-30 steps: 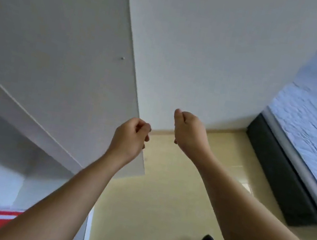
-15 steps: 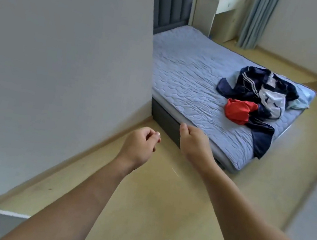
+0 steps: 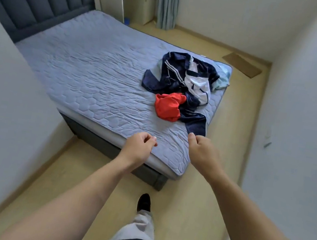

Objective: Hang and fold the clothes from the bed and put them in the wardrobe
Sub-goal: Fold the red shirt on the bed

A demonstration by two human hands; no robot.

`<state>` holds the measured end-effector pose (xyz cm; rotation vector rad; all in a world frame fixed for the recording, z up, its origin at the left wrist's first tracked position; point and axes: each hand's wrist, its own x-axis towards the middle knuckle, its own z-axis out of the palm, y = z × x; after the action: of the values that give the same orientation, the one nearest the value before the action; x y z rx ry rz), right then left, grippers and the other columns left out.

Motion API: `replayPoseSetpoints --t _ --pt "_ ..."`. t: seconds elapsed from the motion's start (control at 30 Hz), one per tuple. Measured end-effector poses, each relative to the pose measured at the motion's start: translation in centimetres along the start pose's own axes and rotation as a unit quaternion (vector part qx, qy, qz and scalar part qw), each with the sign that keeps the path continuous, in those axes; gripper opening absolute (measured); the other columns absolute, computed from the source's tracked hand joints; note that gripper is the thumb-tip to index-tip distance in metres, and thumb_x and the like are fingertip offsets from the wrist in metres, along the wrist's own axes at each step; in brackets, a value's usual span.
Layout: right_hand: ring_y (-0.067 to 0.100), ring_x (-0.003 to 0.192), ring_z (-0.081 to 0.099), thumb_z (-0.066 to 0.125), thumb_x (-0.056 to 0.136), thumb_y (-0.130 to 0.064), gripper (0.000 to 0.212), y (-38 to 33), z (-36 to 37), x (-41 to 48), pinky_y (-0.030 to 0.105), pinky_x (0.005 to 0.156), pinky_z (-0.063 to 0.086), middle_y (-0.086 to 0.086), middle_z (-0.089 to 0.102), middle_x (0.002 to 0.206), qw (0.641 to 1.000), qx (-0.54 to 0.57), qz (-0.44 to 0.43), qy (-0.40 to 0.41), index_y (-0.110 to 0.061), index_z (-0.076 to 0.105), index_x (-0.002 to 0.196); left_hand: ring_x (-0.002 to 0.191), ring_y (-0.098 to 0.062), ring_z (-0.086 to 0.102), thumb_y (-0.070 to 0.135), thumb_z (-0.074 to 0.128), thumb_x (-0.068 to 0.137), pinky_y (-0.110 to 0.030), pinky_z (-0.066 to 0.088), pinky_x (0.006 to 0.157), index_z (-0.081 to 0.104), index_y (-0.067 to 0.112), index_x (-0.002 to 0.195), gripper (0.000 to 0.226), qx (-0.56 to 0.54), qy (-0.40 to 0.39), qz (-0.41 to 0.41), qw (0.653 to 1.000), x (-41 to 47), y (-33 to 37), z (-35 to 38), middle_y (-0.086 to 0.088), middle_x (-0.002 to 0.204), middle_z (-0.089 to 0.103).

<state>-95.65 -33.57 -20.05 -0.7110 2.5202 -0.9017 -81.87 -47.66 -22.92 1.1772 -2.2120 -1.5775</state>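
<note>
One wide head-worn camera looked forward and down from close above the arms; the bed (image 3: 97, 81) lay just beyond the fingers (image 3: 151, 139), the clothes (image 3: 173, 74) farther past them.

Ahead of our right hand (image 3: 203, 154), bare bed (image 3: 98, 73) runs clear to the clothes heap (image 3: 173, 74); a wall (image 3: 1, 95) flanks our left hand (image 3: 138, 150).

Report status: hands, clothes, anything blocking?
Left hand, right hand loosely curled, empty. Crumpled navy, white and red clothes pile on grey quilted mattress, not yet grasped. No obstruction visible.
</note>
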Motion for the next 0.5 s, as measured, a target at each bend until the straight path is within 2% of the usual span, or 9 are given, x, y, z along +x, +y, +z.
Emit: replayPoseSetpoints --t 0.07,0.13,0.2,0.37,0.5 --pt "0.032 0.071 0.055 0.037 0.107 -0.038 0.05 1.0 -1.2 5.2 0.037 0.065 0.039 0.003 0.051 0.065 0.999 -0.015 0.037 -0.011 -0.015 0.04 0.063 0.057 -0.01 0.052 0.03 0.055 0.102 -0.03 0.037 0.061 0.066 0.021 0.075 0.031 0.019 -0.025 -0.003 1.0 5.9 1.4 1.4 0.011 0.057 0.058" --pt "0.04 0.079 0.062 0.037 0.108 -0.037 0.05 1.8 -2.3 10.0 0.044 0.074 0.051 0.01 0.054 0.07 0.997 -0.017 0.068 -0.027 -0.01 0.046 0.066 0.061 -0.014 0.054 0.031 0.055 0.101 -0.032 0.039 0.061 0.064 0.023 0.073 0.031 0.045 -0.046 -0.007 0.998 11.0 2.9 2.4 0.009 0.061 0.06" --pt "0.043 0.085 0.065 0.038 0.107 -0.037 0.052 2.5 -3.1 14.6 0.05 0.082 0.054 0.013 0.056 0.074 0.995 -0.012 0.094 -0.04 0.001 0.055 0.076 0.066 -0.018 0.057 0.031 0.055 0.101 -0.033 0.041 0.064 0.063 0.025 0.071 0.032 0.064 -0.06 -0.009 0.996 15.8 4.6 3.0 0.006 0.064 0.061" --pt "0.042 0.087 0.067 0.041 0.104 -0.037 0.05 3.6 -3.4 25.0 0.047 0.076 0.055 0.021 0.065 0.08 0.988 -0.022 0.13 -0.082 0.006 0.062 0.091 0.068 -0.018 0.058 0.029 0.055 0.101 -0.032 0.041 0.065 0.063 0.024 0.072 0.031 0.084 -0.066 -0.033 0.994 25.7 7.6 4.5 0.005 0.066 0.061" --pt "0.038 0.086 0.068 0.045 0.101 -0.035 0.043 5.0 -1.9 34.5 0.045 0.076 0.057 0.013 0.064 0.076 0.981 -0.035 0.13 -0.137 0.003 0.062 0.089 0.062 -0.017 0.055 0.028 0.055 0.101 -0.032 0.042 0.064 0.064 0.023 0.074 0.029 0.079 -0.052 -0.071 0.993 32.6 7.9 6.4 0.003 0.064 0.061"
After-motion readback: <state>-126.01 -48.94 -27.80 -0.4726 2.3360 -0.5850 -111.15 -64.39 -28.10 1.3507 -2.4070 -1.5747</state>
